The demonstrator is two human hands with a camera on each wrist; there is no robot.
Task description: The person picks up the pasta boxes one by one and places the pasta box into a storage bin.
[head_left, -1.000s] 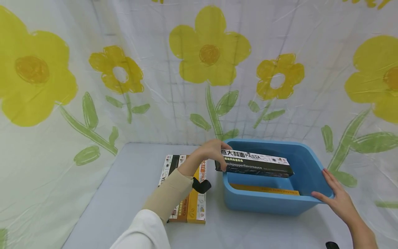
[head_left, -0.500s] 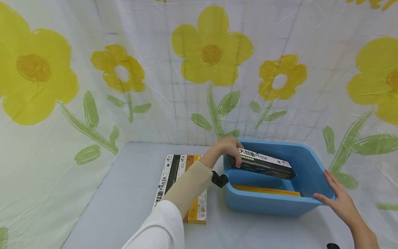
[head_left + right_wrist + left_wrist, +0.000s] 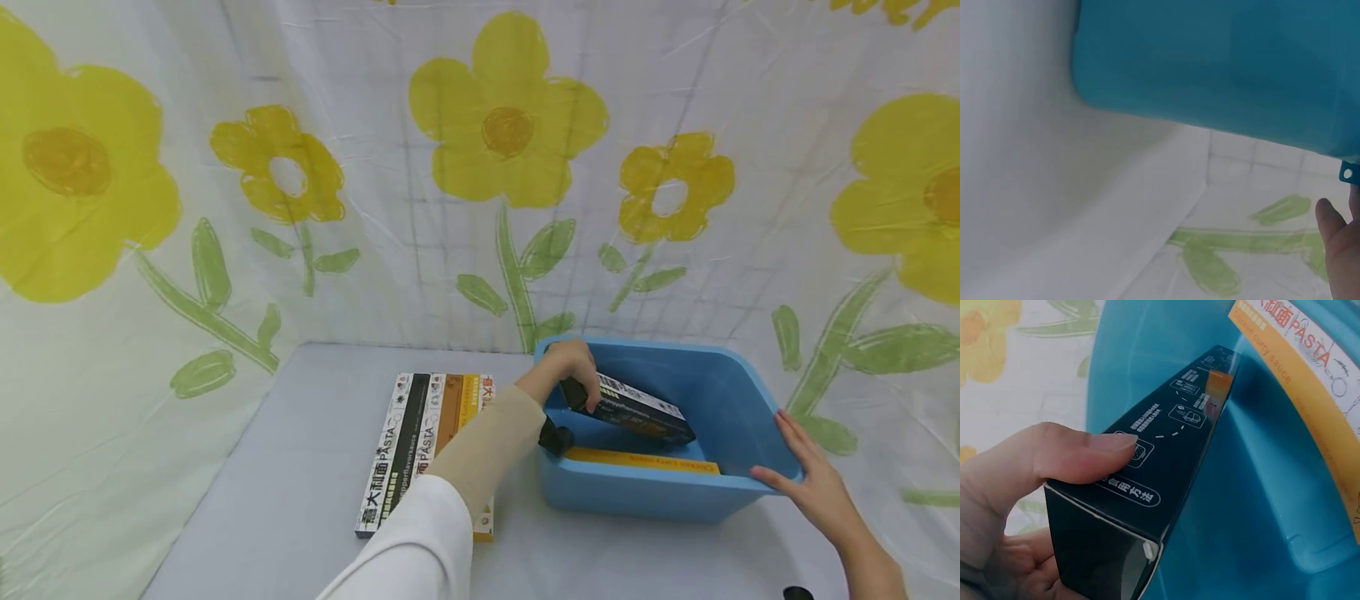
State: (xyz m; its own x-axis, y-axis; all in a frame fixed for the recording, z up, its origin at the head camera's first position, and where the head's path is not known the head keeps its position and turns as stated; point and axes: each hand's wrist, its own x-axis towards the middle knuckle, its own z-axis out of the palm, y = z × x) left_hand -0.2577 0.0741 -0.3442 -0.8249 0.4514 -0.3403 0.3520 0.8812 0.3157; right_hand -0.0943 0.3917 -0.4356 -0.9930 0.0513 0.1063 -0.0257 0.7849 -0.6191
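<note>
My left hand (image 3: 564, 367) grips the left end of a black pasta box (image 3: 637, 414), which slopes down to the right inside a blue plastic bin (image 3: 637, 493). In the left wrist view, the thumb (image 3: 1079, 453) presses on the printed black face and the fingers are behind the box. A yellow chicken curry pasta box (image 3: 645, 461) lies along the bin's near wall, apart from the black one. My right hand (image 3: 821, 487) holds the bin's right rim, thumb at the near corner and fingers along the outer side.
Left of the bin, several pasta boxes (image 3: 408, 442) in black, brown and yellow lie side by side on the white table (image 3: 277, 483), partly covered by my left forearm. A curtain with yellow flowers (image 3: 507, 132) hangs right behind the table.
My left hand has moved right and down with the black box, from over the bin's left rim into the bin. The right hand keeps its place on the rim.
</note>
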